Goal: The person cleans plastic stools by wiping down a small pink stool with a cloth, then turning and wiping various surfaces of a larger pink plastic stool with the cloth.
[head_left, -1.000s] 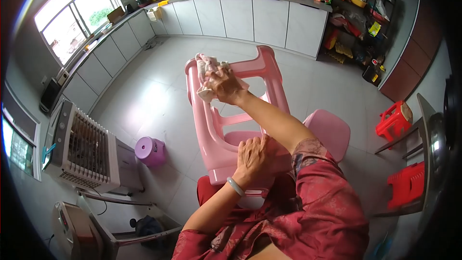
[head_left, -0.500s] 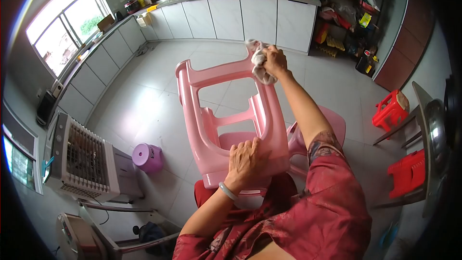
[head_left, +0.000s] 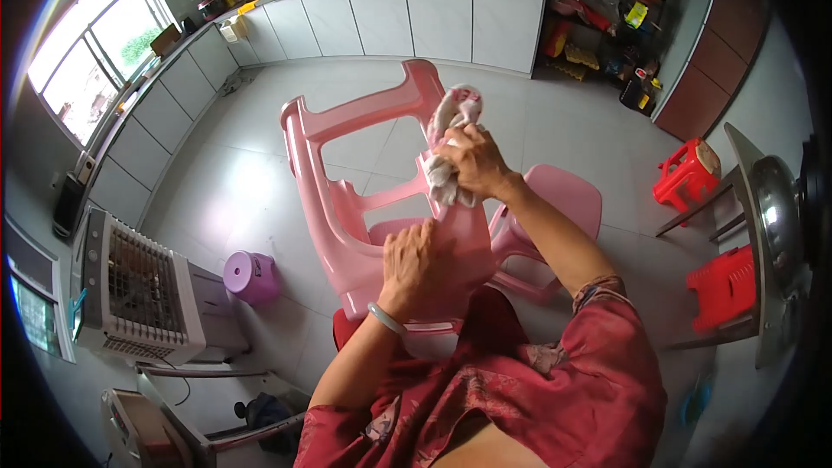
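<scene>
Pink stool (head_left: 464, 247): tilted, nr edge at lap (head_left: 492, 316), appar. for reach | L hand (head_left: 407, 262): laid flat nr same edge, fingers unclenched, prob. steadying | R hand (head_left: 481, 163): clutching cloth (head_left: 459, 102) agst rt edge, bunched prob. for grip | pink chair (head_left: 562, 195): on flr (head_left: 572, 108), just rt | purple stool (head_left: 251, 277): flr, well lt

A red patterned top (head_left: 576, 381) and a pale bangle (head_left: 386, 320) are worn.
</scene>
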Available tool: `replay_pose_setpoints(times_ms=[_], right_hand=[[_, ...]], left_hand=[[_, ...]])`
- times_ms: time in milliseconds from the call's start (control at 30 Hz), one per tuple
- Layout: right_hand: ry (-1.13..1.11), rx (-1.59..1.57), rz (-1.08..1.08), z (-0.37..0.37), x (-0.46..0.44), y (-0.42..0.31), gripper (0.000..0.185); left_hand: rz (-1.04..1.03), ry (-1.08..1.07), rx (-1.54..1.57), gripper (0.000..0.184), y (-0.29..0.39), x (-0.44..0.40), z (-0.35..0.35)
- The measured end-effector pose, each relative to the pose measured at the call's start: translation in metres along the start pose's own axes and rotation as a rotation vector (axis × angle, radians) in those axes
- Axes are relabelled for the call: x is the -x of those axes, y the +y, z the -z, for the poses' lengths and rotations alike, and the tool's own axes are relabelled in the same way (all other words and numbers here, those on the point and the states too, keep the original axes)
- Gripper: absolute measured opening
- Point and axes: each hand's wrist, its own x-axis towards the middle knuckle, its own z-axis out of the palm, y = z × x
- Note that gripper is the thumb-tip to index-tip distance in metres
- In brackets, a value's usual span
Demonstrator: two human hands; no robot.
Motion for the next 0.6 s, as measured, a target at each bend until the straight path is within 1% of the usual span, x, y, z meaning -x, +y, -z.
replay_pose_setpoints(times_ms=[33,133,167,200,267,300,367,400,467,567,600], right_hand=[[-0.025,-0.019,-0.001,0.005,0.008,-0.009,0.026],[-0.044,-0.033,0.013,0.019,0.038,-0.042,0.028],[0.015,-0.080,0.014,0.028,0.047,-0.058,0.029],[0.024,-0.115,-0.042,0.030,0.060,-0.070,0.028],[0.074,-0.266,-0.216,0.040,0.089,-0.090,0.035],[0.121,-0.300,-0.289,0.040,0.105,-0.098,0.033],[0.213,-0.367,-0.435,0.043,0.134,-0.109,0.030],[0.171,-0.310,-0.312,0.057,0.145,-0.111,0.034],[0.324,-0.686,-0.709,0.020,0.201,-0.112,0.040],[0.249,-1.115,-1.006,0.004,0.238,-0.121,0.046],[0.249,-1.169,-1.116,-0.011,0.256,-0.122,0.046]], left_hand=[[-0.024,0.129,0.000,0.040,-0.003,0.001,-0.007],[0.084,-0.029,0.096,0.036,-0.008,-0.004,-0.005],[0.084,0.013,0.140,0.040,-0.007,-0.004,-0.001],[0.080,0.049,0.154,0.041,-0.006,-0.003,0.000],[0.071,0.119,0.180,0.043,-0.004,-0.002,0.001],[0.048,0.160,0.177,0.045,-0.003,-0.002,0.000],[0.063,0.118,0.214,0.045,-0.002,-0.002,0.002],[0.072,0.097,0.232,0.045,-0.001,-0.003,0.003],[0.120,0.056,0.169,0.045,0.003,-0.007,0.008],[0.135,0.009,0.093,0.045,-0.001,-0.008,0.003],[0.131,-0.005,0.071,0.046,-0.002,-0.008,-0.001]])
